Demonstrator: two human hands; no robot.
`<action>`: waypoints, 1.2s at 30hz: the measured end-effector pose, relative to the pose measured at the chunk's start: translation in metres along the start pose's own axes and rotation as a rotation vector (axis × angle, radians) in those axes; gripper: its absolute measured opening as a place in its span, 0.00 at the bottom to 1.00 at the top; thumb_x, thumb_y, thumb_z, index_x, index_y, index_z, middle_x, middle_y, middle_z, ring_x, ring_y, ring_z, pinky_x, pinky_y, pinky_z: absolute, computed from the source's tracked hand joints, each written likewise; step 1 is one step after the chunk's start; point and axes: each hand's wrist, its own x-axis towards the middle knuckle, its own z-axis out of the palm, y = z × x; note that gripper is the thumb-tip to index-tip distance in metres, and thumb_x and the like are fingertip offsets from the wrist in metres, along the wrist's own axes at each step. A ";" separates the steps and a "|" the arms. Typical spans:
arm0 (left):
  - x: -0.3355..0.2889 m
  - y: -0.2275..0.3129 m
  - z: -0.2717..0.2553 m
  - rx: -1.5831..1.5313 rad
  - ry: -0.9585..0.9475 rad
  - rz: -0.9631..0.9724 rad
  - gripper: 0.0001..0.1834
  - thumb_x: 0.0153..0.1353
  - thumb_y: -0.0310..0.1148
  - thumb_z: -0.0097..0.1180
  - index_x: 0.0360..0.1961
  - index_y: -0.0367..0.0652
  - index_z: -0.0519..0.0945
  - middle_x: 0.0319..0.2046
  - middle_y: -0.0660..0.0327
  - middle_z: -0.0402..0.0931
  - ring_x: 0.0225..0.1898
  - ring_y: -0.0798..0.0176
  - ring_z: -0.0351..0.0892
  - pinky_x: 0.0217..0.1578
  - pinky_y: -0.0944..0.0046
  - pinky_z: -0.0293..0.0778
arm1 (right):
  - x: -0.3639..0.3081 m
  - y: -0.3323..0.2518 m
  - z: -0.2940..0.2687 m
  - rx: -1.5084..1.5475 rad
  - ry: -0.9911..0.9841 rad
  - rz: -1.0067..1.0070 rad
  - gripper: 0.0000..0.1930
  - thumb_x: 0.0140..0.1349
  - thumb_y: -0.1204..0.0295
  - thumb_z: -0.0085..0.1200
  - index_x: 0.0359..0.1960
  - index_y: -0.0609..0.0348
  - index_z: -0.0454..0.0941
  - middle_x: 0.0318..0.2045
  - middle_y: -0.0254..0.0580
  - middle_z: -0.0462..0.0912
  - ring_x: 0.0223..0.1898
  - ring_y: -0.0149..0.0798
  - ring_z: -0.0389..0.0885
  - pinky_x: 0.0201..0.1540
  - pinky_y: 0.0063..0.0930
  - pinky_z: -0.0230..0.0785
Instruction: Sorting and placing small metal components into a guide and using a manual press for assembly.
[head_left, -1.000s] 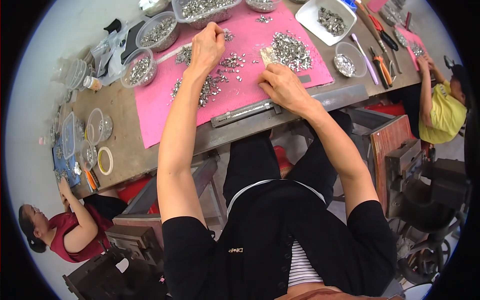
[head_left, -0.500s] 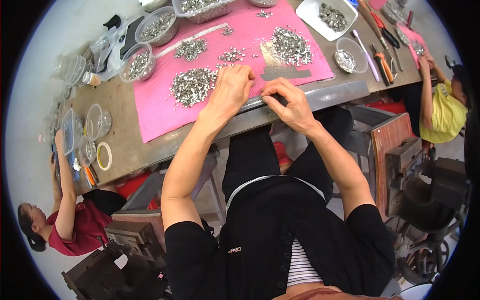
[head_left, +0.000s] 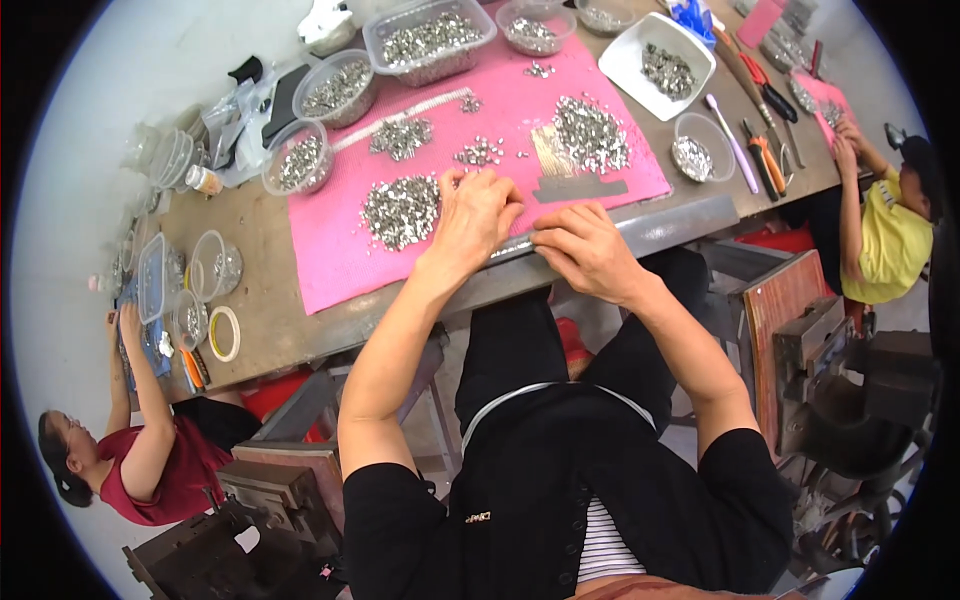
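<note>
Both of my hands are at the front edge of the table, over a pink ribbed mat (head_left: 335,255). My left hand (head_left: 478,215) has its fingers bent and drawn together beside a heap of small shiny metal pieces (head_left: 402,212); whatever sits at its fingertips is hidden. Just to the right, my right hand (head_left: 590,252) pinches thumb against fingers, and what it holds is too small or covered to name. Between the hands, a narrow shiny strip (head_left: 512,246) lies along the grey metal edge bar (head_left: 680,224). Behind my right hand rests a flat grey strip (head_left: 582,190).
Another metal heap (head_left: 590,135) lies farther right. Clear tubs of metal pieces (head_left: 430,45) and a white tray (head_left: 658,68) line the back. Pliers (head_left: 766,165) and a purple-handled brush (head_left: 735,145) lie right. People in red (head_left: 165,465) and yellow (head_left: 885,235) work either side.
The view has shifted, so the table sits lower in the picture. A dark piece showing at my right hand's fingers earlier is no longer visible there. Both hands stay close together.
</note>
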 end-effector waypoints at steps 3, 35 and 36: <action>-0.001 -0.001 -0.003 -0.031 0.007 -0.001 0.06 0.59 0.35 0.67 0.33 0.45 0.84 0.28 0.61 0.75 0.37 0.56 0.77 0.54 0.50 0.60 | 0.018 0.025 -0.006 0.042 -0.035 0.110 0.06 0.60 0.75 0.61 0.37 0.60 0.82 0.35 0.41 0.82 0.40 0.46 0.81 0.46 0.40 0.70; -0.033 0.044 -0.011 -0.381 0.049 -0.210 0.05 0.65 0.24 0.57 0.40 0.35 0.77 0.32 0.53 0.81 0.35 0.54 0.81 0.39 0.57 0.75 | 0.051 0.049 0.014 0.103 -0.208 0.383 0.09 0.59 0.71 0.63 0.35 0.66 0.83 0.27 0.48 0.83 0.29 0.46 0.83 0.35 0.38 0.74; -0.033 0.044 -0.009 -0.381 0.044 -0.212 0.05 0.65 0.24 0.57 0.40 0.35 0.77 0.32 0.53 0.81 0.35 0.54 0.81 0.39 0.57 0.75 | 0.048 0.048 0.015 0.099 -0.127 0.363 0.09 0.59 0.72 0.63 0.35 0.66 0.82 0.27 0.48 0.83 0.30 0.46 0.83 0.35 0.38 0.74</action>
